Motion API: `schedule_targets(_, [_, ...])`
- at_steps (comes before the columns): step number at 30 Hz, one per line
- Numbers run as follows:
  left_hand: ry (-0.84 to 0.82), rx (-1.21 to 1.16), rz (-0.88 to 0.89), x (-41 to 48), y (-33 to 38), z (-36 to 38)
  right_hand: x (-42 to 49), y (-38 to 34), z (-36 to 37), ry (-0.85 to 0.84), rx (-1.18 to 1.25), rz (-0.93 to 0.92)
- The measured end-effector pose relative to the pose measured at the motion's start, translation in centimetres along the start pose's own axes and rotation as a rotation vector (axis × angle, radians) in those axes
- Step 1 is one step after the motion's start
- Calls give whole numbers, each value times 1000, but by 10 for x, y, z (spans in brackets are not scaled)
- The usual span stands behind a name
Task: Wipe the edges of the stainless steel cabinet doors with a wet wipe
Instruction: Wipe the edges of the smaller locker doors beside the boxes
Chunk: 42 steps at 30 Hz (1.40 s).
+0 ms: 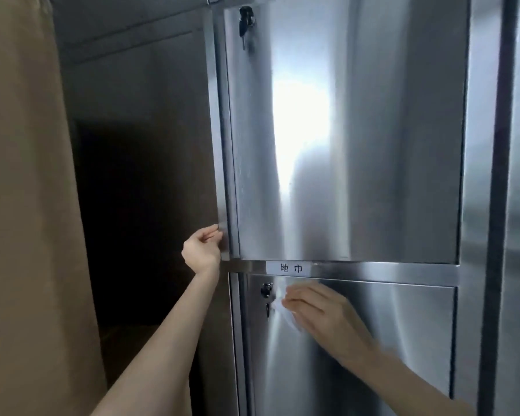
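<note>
Although the wet wipe (282, 307) is blurred and half covered, it can be made out at the 10 o'clock corner of the lower door (388, 340), with the lock (266, 290) just beside it at 9 o'clock. It is pressed flat to the steel by the right hand (321, 310), whose fingers (300, 295) are stretched out and held close together. The left hand (201, 249) is seen at 10 o'clock from the wipe. Its curled fingers are laid against the cabinet frame (221, 175), but whether the edge is clasped cannot be told. The upper door (357, 130) is cut off at 12 o'clock, and both forearms are cut off at 6 o'clock. A label (291, 268) sits on the bar between the doors.
</note>
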<state>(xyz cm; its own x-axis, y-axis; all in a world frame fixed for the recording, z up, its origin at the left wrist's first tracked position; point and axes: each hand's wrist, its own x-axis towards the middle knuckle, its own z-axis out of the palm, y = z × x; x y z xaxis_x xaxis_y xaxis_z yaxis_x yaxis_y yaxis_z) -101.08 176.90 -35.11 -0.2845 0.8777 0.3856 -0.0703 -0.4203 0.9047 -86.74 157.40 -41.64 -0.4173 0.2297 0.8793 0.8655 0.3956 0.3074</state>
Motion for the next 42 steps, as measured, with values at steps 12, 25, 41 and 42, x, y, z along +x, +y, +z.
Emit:
schedule_targets(12, [33,38,-4,30,-42,30,21,31,22,4,-7,58])
schedule_targets(25, [-164,258,142,-35,-160,1,-59,20,80,-4,-115,61])
schedule_targets(41, [-166,624,250,-48,-175,-2,-110,25,120,-259,-219,210])
schedule_targets(42, [-165,648,254,-49,-174,-1,-114,28,120,-267,-268,175])
